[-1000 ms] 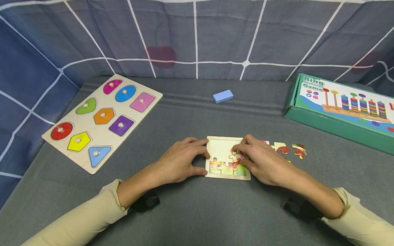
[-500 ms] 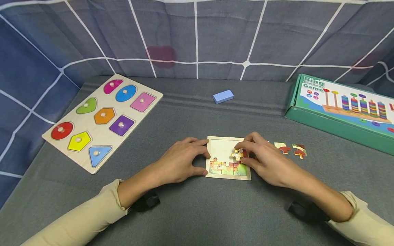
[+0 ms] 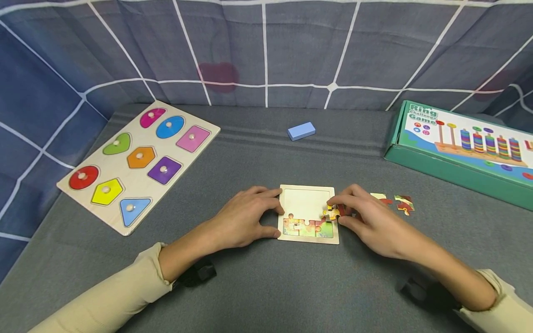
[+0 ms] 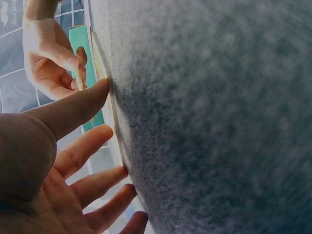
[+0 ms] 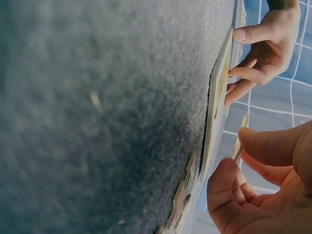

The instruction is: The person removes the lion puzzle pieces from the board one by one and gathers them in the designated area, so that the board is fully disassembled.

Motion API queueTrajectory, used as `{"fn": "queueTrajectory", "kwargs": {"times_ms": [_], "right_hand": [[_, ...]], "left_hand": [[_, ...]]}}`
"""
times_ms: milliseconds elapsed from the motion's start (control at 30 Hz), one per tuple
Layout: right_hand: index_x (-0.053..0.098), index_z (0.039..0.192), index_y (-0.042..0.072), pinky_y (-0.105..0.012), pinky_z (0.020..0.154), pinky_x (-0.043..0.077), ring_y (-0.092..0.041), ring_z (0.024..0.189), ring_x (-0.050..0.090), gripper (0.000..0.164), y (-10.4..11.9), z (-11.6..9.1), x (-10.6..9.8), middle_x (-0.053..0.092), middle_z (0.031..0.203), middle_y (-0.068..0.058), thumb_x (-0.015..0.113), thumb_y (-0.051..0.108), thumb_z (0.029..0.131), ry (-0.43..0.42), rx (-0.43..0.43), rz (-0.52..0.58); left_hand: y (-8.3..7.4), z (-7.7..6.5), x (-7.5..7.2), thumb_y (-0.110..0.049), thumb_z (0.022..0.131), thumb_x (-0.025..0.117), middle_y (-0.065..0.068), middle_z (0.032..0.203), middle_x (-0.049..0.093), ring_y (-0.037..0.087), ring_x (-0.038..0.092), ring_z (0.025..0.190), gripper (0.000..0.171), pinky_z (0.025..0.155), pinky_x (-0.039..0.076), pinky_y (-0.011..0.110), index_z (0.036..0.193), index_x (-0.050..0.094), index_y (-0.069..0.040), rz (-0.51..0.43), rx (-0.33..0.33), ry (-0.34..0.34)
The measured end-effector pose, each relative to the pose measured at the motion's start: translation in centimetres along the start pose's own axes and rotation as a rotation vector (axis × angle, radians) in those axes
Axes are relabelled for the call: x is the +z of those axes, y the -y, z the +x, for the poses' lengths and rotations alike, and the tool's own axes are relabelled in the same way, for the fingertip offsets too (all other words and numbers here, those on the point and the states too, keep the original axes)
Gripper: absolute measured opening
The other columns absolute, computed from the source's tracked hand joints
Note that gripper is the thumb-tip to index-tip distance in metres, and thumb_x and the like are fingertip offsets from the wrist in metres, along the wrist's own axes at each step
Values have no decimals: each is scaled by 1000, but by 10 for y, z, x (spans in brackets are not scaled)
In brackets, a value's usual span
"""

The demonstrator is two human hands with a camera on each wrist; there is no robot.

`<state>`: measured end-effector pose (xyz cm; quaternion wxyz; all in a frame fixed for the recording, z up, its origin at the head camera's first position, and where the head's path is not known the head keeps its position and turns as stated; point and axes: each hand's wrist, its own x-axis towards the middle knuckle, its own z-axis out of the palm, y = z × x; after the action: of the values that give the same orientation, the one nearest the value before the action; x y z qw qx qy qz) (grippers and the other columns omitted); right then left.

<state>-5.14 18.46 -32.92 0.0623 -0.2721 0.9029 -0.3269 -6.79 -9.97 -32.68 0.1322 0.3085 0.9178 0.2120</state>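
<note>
A small wooden puzzle tray (image 3: 306,199) lies flat on the grey cloth, with a row of joined jigsaw pieces (image 3: 307,228) along its near side. My left hand (image 3: 241,219) rests at the tray's left edge, thumb and extended fingertips touching the rim; the left wrist view shows those fingers (image 4: 92,187) spread along it. Over the tray's right edge, my right hand (image 3: 376,224) pinches a yellow and red jigsaw piece (image 3: 331,213) between thumb and fingers. That piece (image 5: 245,120) is tilted and raised above the tray in the right wrist view.
Loose jigsaw pieces (image 3: 404,204) lie right of the tray, some partly behind the right hand. A knobbed shape board (image 3: 139,185) is at the left, a blue block (image 3: 301,131) farther back, and a green game box (image 3: 458,171) at the right. A checked curtain (image 3: 300,51) hangs behind.
My right hand has lifted the yellow and red piece from above the joined row and drawn it rightward to the tray's edge. The left hand has stayed in place.
</note>
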Motion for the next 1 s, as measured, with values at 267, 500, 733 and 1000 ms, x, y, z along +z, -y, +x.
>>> {"fn": "queueTrajectory", "kwargs": {"times_ms": [267,500,733,1000], "right_hand": [[66,121,15,-27,70,41,-11,85,48,34,-1,-9,-4,52,105,4,68,0,91,-13,34,22],[66,121,15,-26,65,40,-9,83,45,36,-9,-19,-6,50,97,4,71,-1,88,-32,16,9],[66,119,15,-22,63,42,-7,80,46,38,-18,-32,-12,51,98,5,72,-3,87,-57,33,40],[66,124,18,-22,63,39,-6,83,43,46,-31,-50,-18,52,106,6,73,-4,84,-89,65,-11]], "left_hand": [[1,0,0,-29,79,84,8,148,48,31,46,131,32,103,37,56,106,72,-17,-3,-1,-1],[1,-1,0,-29,79,85,8,147,49,30,46,131,32,103,36,56,106,71,-17,-4,-7,1],[0,1,0,-29,79,85,8,147,49,30,46,131,32,104,36,56,106,71,-17,-6,-5,2],[0,1,0,-29,79,85,8,147,49,30,45,131,32,103,36,55,106,72,-17,-14,-5,5]]}}
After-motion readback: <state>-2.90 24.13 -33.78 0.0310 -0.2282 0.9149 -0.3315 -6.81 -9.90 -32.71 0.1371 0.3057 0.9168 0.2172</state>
